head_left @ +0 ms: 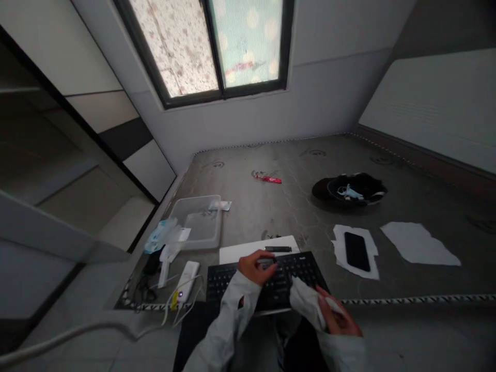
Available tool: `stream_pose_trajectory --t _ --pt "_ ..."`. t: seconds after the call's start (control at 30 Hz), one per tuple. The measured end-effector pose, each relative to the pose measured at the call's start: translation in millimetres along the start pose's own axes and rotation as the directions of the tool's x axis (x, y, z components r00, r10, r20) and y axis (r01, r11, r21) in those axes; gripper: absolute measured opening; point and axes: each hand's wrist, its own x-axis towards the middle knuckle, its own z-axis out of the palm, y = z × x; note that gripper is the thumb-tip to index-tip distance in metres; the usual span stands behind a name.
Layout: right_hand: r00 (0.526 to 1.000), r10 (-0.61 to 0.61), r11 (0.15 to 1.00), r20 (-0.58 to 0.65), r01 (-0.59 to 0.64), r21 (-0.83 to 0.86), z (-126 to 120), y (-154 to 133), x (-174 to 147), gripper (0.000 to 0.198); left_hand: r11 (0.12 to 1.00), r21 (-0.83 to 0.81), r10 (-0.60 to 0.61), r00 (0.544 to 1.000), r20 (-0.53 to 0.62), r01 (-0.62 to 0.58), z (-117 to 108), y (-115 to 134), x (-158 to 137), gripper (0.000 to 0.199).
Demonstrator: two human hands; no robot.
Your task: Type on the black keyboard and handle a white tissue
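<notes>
A black keyboard point(271, 294) lies in front of me at the near edge of the grey surface, reaching over my lap. Above its middle is my left hand point(256, 266), with thumb and index finger curled towards each other. Something small and dark may sit between those fingertips, but it blends with the keys behind. My right hand point(337, 315) is closed on a crumpled white tissue point(306, 299), whose loose end hangs over the right part of the keyboard. Behind the keyboard, a dark pen-like stick point(278, 249) rests on a white sheet of paper point(236, 253).
A clear plastic bin point(199, 240) stands left, beside masks point(157, 237), a white power strip point(188, 281) and cables. Rightward lie a phone point(356, 251) on paper, another paper piece point(420, 243) and a dark cap point(349, 188). A red packet point(268, 179) lies farther back.
</notes>
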Motion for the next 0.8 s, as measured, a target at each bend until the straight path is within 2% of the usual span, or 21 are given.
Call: stream_pose_trajectory --t 0.1,0.17,0.23,0.3,0.37,0.43,0.53,0.6,0.7,0.8 --pt "0.997 -0.064 0.99 0.048 0.057 0.131 6.2 -17.3 -19.6 0.06 0.961 -0.265 -0.064 0.997 0.042 0.073 -5.6 32.4 -62.5 0.029" --pt "0.988 -0.121 0.98 0.094 0.104 0.172 10.1 -27.5 -40.4 0.059 0.959 -0.282 -0.026 0.999 0.024 0.032 -11.5 49.5 -91.3 0.03" --pt "0.966 -0.173 0.973 0.192 0.137 0.187 12.9 -36.2 -64.9 0.056 0.976 -0.185 0.108 0.993 -0.053 -0.116 -18.6 62.6 -111.7 0.027" --pt "0.908 -0.241 0.961 0.344 0.175 0.213 13.3 -41.8 -88.2 0.054 0.968 -0.041 0.238 0.96 -0.15 -0.246 -25.0 72.5 -126.9 0.021" --pt "0.832 -0.299 0.948 0.467 0.203 0.246 10.7 -43.4 -104.9 0.056 0.956 0.076 0.292 0.929 -0.226 -0.282 -29.1 80.1 -140.0 0.014" --pt "0.794 -0.34 0.937 0.503 0.237 0.258 6.4 -41.3 -113.2 0.058 0.95 0.129 0.311 0.912 -0.267 -0.286 -30.9 86.4 -152.3 0.011" --pt "0.779 -0.356 0.933 0.516 0.266 0.242 1.4 -33.6 -115.3 0.047 0.918 0.166 0.395 0.872 -0.291 -0.36 -31.7 93.2 -169.4 0.012" --pt "0.775 -0.351 0.935 0.525 0.256 0.246 0.9 -27.7 -115.5 0.048 0.872 0.211 0.487 0.821 -0.298 -0.441 -32.3 94.5 -178.6 0.014" --pt "0.789 -0.319 0.946 0.525 0.229 0.23 1.2 -20.7 -115.3 0.05 0.789 0.266 0.611 0.748 -0.257 -0.553 -33.2 89.7 -187.0 0.019" --pt "0.767 -0.316 0.949 0.559 0.264 0.174 -2.0 -16.2 -108.1 0.044 0.751 0.301 0.657 0.706 -0.263 -0.587 -31.6 79.6 -188.9 0.022"
